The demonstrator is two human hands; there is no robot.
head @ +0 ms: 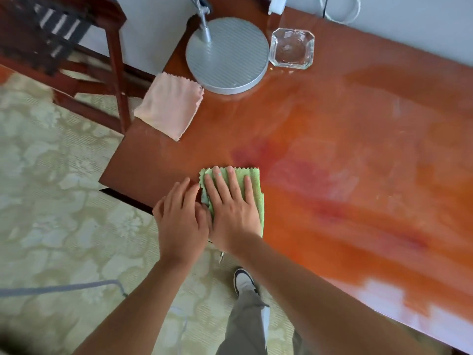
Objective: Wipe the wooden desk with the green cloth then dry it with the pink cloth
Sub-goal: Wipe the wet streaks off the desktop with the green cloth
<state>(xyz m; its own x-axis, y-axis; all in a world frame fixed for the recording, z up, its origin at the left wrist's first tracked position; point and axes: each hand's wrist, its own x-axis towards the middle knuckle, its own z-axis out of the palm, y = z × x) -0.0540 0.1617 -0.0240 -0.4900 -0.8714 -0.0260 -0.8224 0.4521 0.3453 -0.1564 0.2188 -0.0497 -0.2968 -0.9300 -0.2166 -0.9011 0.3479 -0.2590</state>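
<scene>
**Both palms down at the near corner of the desk, green cloth under the right**

Right hand (231,208): lies flat on the folded green microfibre cloth with zigzag-cut edges (256,185). Fingers straight, slightly spread, pressing down, not curled around anything. The cloth shows past the fingertips and along the little-finger side; the thumb-side edge is bunched.

Left hand (180,216): flat, fingers together, resting on the glossy reddish-brown wooden desk (332,149) at its near edge. Its index-finger side touches the right thumb and the bunched cloth edge. It grips nothing.

Beyond the left fingertips: a folded pale pink cloth with zigzag edges (170,107), lying at the desk's left edge, well apart from both hands.

Farther beyond the right fingertips: a round grey ribbed lamp base (230,57) with a metal stem, just beside the pink cloth. A clear square glass ashtray (291,47) sits just right of the base.

Desk surface to the little-finger side of the right hand shows darker streaks and patches.

Below the forearms: a patterned beige carpet (51,201), one shoe (243,280).
</scene>
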